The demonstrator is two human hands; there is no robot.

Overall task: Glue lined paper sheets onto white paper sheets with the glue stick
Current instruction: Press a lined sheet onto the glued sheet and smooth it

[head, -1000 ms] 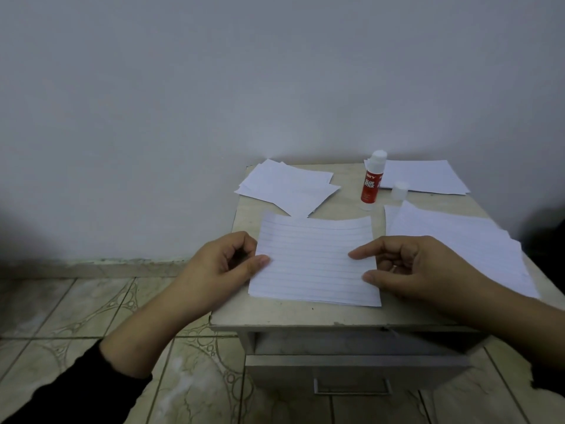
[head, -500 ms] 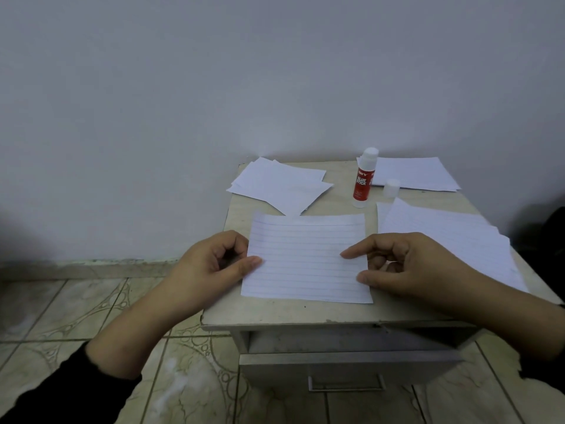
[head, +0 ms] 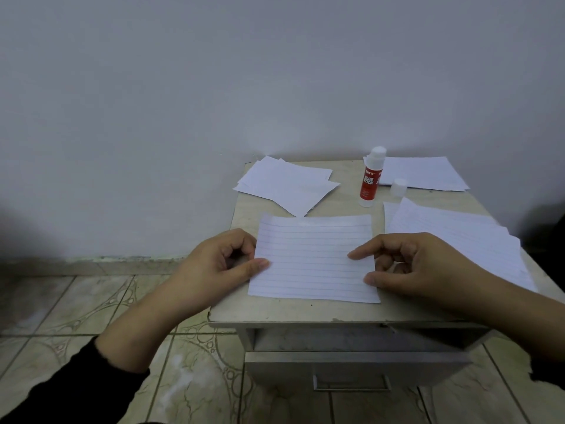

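Plain grey-white wall (head: 214, 87) fills the upper view; patterned beige floor tiles (head: 76, 307) run below it. A small beige-topped cabinet serves as worktop (head: 305, 312), with a grey drawer (head: 351, 367) below carrying a metal handle. A loose stack of lined paper sheets (head: 458, 240) lies at the right side of the worktop. A single lined white paper sheet (head: 315, 258) lies flat at front centre, square to the near edge. A fanned pile of plain white paper sheets (head: 287, 185) sits at the rear left; further white sheets (head: 422, 172) lie at the rear right. Left hand (head: 214, 264), black sleeve at the forearm, has fingers curled, with the thumb laid on the sheet's left edge. Right hand (head: 415, 264) has forefinger and thumb extended onto the sheet's right edge, remaining fingers curled; whether it pinches the edge cannot be determined. A red-and-white glue stick (head: 370, 182) stands upright, uncapped, behind the sheet. Its small white cap (head: 400, 187) rests just beside it.
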